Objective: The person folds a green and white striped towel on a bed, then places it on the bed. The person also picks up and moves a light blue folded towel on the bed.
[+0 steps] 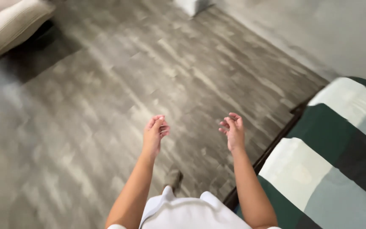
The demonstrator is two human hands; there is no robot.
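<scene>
Head view: left hand [155, 131] raised over the grey plank floor [106, 93], fingers loosely curled, holding nothing; right hand [233, 130] likewise half-open, empty, palm inward; nearest to it, a striped green, white and grey bed cover [331, 161] at right; pale cushion [9, 21] top left.

A cream cushion [9, 23] lies far left on grey plank floor [106, 85]; a grey wall [331, 29] stands right.

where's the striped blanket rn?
Head view, lower right: the striped blanket covers the bed beside the right hand, next to the grey wood floor.
</scene>
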